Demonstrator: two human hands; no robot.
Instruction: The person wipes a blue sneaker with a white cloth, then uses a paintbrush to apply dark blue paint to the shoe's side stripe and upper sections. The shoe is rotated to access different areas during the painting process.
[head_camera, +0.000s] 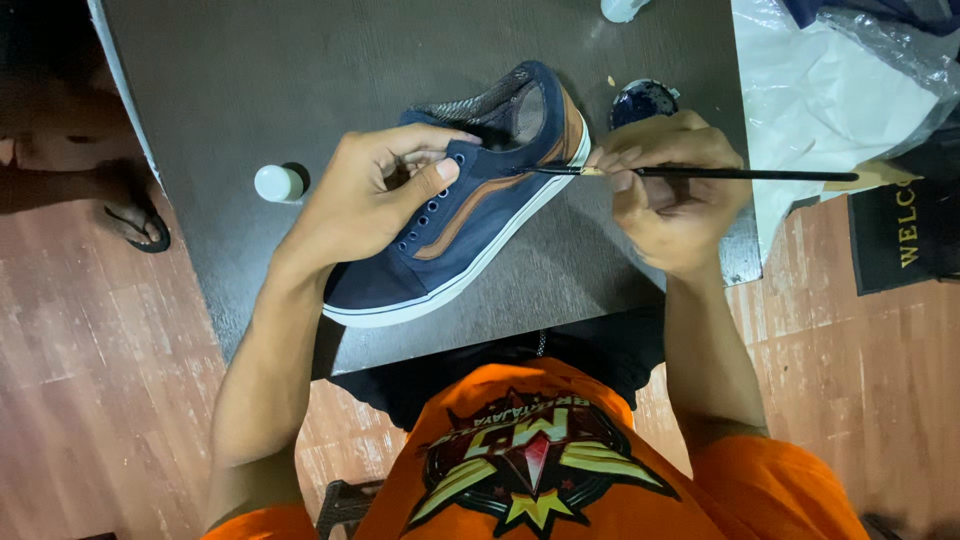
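Note:
A navy low-top sneaker (470, 225) with a brown side stripe and white sole lies on a dark tabletop (290, 70), heel pointing away. My left hand (370, 195) grips the sneaker over its lace eyelets, thumb pressed on the upper. My right hand (670, 185) pinches a thin black paintbrush (730, 174) whose tip touches the side of the sneaker near the brown stripe. The brush handle sticks out to the right.
A small round dish of dark blue paint (645, 100) sits just behind my right hand. A white cap or bottle (278, 183) stands left of the sneaker, another white one (622, 8) at the far edge. Crumpled plastic sheeting (840, 90) and a dark doormat (905, 240) lie right. Someone's sandalled foot (135, 215) rests on the wooden floor at left.

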